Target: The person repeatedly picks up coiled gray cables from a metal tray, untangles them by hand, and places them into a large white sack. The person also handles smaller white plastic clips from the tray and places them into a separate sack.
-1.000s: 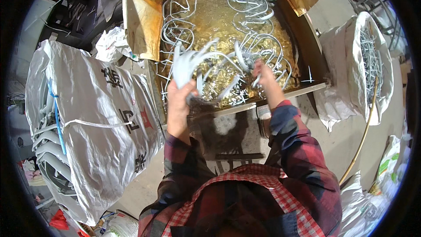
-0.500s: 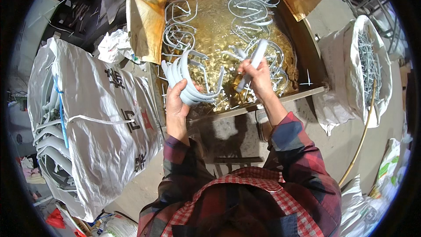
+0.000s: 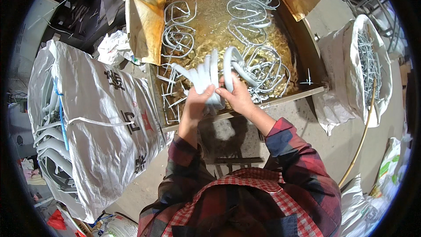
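My left hand [image 3: 197, 102] is closed around a stack of light grey curved bands [image 3: 201, 77], held over the near side of a brownish metal tank [image 3: 302, 95]. Close beside it, my right hand [image 3: 238, 97] grips another grey curved band [image 3: 228, 66], its arc standing up from the fingers. The two hands nearly meet, thumbs toward each other. Shallow, rippling water [image 3: 215, 22] lies in the tank. Grey looped frames [image 3: 247, 8] rest in rows along its right side, and more looped frames [image 3: 177, 39] lie along the left.
Thin grey rods [image 3: 171, 94] lie in the tank's near left corner. To the left, a large white woven sack [image 3: 105, 136] holds grey curved pieces [image 3: 55, 149]. On the right, another white sack [image 3: 337, 61] holds many metallic-looking pieces [image 3: 370, 61]. A stained flap [image 3: 147, 22] stands at the tank's left edge.
My hands have come together, the left moving right with its stack and the right moving left and down. The bands have turned more upright; the straight-looking band in my right hand now shows its arc.
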A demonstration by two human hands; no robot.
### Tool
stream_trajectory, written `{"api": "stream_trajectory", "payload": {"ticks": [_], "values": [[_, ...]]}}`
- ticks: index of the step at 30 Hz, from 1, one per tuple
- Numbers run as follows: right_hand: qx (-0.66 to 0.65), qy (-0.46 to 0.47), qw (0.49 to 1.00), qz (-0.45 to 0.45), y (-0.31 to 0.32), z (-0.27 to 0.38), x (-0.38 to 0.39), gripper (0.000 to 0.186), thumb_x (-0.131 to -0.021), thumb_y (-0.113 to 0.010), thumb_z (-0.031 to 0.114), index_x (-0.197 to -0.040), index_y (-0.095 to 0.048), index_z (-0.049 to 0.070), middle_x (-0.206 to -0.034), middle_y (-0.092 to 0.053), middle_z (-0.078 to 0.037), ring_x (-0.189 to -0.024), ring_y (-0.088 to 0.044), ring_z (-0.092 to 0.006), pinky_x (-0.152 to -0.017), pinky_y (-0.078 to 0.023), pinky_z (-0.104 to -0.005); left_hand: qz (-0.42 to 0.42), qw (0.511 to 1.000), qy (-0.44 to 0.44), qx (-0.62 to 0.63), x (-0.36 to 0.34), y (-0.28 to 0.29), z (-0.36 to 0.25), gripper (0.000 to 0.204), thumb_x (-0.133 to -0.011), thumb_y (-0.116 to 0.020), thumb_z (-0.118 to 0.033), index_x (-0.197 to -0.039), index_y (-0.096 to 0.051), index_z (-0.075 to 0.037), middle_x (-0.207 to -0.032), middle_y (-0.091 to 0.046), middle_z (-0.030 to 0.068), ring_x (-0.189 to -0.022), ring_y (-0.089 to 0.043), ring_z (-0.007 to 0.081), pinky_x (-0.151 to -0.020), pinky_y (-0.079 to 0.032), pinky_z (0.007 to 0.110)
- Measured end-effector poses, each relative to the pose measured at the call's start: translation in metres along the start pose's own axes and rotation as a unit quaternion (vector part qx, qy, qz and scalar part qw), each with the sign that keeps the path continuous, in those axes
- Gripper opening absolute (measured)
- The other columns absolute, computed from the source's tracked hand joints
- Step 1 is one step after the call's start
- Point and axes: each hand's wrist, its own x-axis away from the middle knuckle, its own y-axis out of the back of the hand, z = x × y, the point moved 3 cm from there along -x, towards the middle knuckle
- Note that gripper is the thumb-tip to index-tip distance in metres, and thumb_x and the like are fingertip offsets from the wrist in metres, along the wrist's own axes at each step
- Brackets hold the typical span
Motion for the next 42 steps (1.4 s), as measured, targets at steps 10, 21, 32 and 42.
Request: {"api": "stream_trajectory", "payload": {"ticks": [10, 21, 32, 42], "values": [[0.35, 0.284, 0.886, -0.11, 0.03, -0.003, -0.006, 0.021, -0.078, -0.065, 0.025, -0.076, -0.055, 0.007, -0.073, -0.052, -0.008, -0.07, -0.051, -0.0269, -0.064, -0.041, -0.0388, -0.098, 0.992, 0.004, 0.085, 0.003, 0.028, -0.013, 0.031, -0.084, -0.064, -0.013, -0.109, -0.052, 0.002, -0.086, -0.064, 0.0127, -0.073, -0.065, 0.0224, -0.067, -0.056, 0.037], [0.233, 0.292, 0.92, 0.118, -0.005, 0.023, 0.008, 0.018, -0.072, -0.071, 0.018, -0.085, -0.061, 0.01, -0.082, -0.059, 0.002, -0.089, -0.052, -0.0216, -0.08, -0.037, -0.0356, -0.058, 0.997, -0.031, 0.051, 0.013, 0.027, -0.026, 0.03, -0.074, -0.07, -0.012, -0.097, -0.055, 0.001, -0.075, -0.061, 0.0076, -0.063, -0.06, 0.0173, -0.061, -0.05, 0.03], [0.049, -0.038, 0.995, 0.073, 0.033, -0.021, -0.043, 0.06, -0.075, -0.064, 0.004, -0.13, -0.042, 0.004, -0.119, -0.053, -0.012, -0.11, -0.053, -0.0221, -0.097, -0.039, -0.0323, 0.101, 0.992, 0.022, 0.076, 0.018, 0.023, -0.022, 0.046, -0.069, -0.07, -0.018, -0.106, -0.053, 0.003, -0.062, -0.053, 0.0066, -0.046, -0.049, 0.0176, -0.043, -0.04, 0.029], [0.51, -0.175, 0.801, 0.261, 0.069, -0.056, -0.03, 0.022, -0.074, -0.057, 0.008, -0.091, -0.068, 0.001, -0.09, -0.067, -0.018, -0.078, -0.064, -0.0321, -0.07, -0.051, -0.0417, 0.136, 0.901, -0.006, -0.411, 0.022, 0.015, -0.041, 0.034, -0.066, -0.074, -0.002, -0.098, -0.061, -0.002, -0.082, -0.062, 0.0009, -0.073, -0.055, 0.0088, -0.066, -0.046, 0.026]]}}
